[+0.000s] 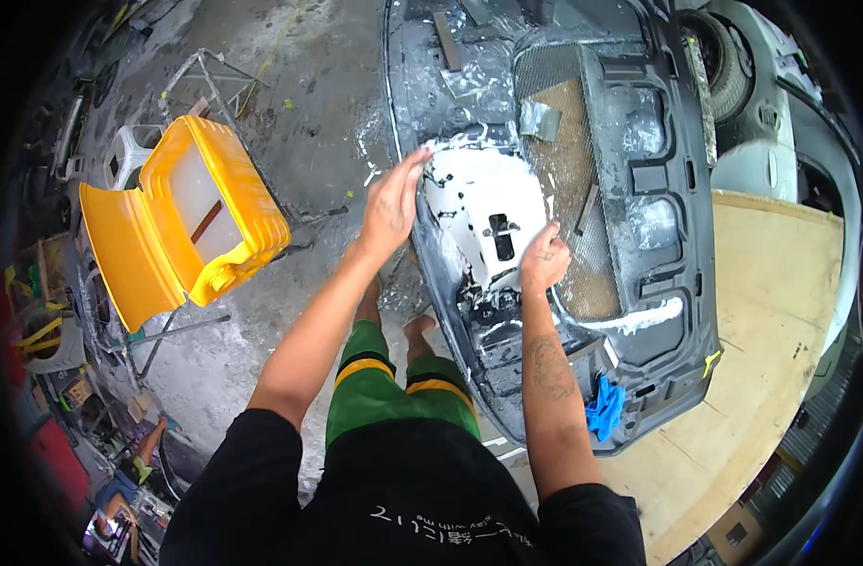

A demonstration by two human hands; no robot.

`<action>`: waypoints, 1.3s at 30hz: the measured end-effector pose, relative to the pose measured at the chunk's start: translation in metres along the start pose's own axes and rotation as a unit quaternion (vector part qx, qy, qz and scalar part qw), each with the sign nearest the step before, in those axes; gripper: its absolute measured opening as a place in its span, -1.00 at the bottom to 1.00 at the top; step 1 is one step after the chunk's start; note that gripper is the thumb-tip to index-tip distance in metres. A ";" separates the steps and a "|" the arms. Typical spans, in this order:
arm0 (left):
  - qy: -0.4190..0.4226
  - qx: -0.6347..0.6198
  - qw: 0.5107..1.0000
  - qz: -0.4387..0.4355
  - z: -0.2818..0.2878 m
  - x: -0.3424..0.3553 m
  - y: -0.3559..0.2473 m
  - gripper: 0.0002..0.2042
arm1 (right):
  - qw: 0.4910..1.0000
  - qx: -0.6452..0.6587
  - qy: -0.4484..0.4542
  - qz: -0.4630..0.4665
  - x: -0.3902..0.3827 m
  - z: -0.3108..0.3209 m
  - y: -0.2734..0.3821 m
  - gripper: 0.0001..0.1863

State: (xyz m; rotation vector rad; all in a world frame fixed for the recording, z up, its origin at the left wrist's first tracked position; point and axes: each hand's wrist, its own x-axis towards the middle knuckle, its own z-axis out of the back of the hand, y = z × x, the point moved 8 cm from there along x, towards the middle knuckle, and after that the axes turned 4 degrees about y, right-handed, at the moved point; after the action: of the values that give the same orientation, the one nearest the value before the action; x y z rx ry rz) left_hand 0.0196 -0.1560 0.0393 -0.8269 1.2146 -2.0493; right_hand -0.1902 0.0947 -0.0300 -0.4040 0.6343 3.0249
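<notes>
A large dark vehicle panel, ribbed and smeared with white, lies in front of me. Over its left middle is a white piece with a dark oblong opening and ragged black spots. My left hand reaches to the upper left edge of this white area, fingers stretched out, fingertips near or touching it. At its right edge is my right hand, fingers curled in. Whether it grips the white edge or something small is hidden. Beside that hand runs a mesh strip with brown showing through.
A cut-open yellow container with pale contents and a brown stick stands on a metal frame at left. Blue cloth or glove lies on the panel's near end. Dark strips rest at its far end. Plywood and a car wheel are at right.
</notes>
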 end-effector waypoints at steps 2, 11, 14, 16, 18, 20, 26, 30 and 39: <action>0.053 0.021 0.997 -0.047 -0.020 -0.016 0.016 -0.71 | 1.000 -0.003 0.000 -0.012 -0.001 -0.004 0.005 -0.24; 0.241 0.088 0.955 -0.151 -0.065 0.020 0.024 -0.65 | 0.999 0.008 -0.039 0.005 0.003 -0.001 0.008 -0.25; 0.306 0.097 0.924 -0.207 -0.087 0.038 0.029 -0.64 | 0.999 0.005 -0.023 -0.021 -0.004 -0.007 0.006 -0.25; 0.307 0.091 0.933 -0.166 -0.087 0.034 0.029 -0.62 | 1.000 -0.017 -0.021 0.002 0.003 -0.004 0.005 -0.26; 0.313 0.143 0.909 -0.237 -0.063 0.021 0.033 -0.62 | 1.000 -0.024 -0.013 -0.008 0.002 -0.003 0.003 -0.27; 0.336 0.071 0.916 -0.207 -0.054 0.029 0.035 -0.61 | 1.000 -0.009 -0.028 -0.004 0.001 -0.002 0.003 -0.28; 0.349 0.072 0.892 -0.278 -0.110 0.061 0.029 -0.53 | 1.000 -0.006 -0.024 0.003 0.002 -0.004 0.003 -0.29; 0.390 0.048 0.890 -0.229 -0.071 0.046 0.038 -0.53 | 0.999 -0.004 -0.033 -0.006 0.002 -0.002 0.003 -0.25; 0.378 -0.004 0.907 -0.186 -0.081 0.038 0.032 -0.60 | 0.999 0.000 -0.042 0.007 -0.001 0.000 0.000 -0.28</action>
State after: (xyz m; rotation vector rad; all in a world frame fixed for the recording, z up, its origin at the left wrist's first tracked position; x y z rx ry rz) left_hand -0.0595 -0.1556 -0.0125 -0.2512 1.5374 -2.8245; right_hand -0.1897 0.0945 -0.0295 -0.2708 0.6335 3.0373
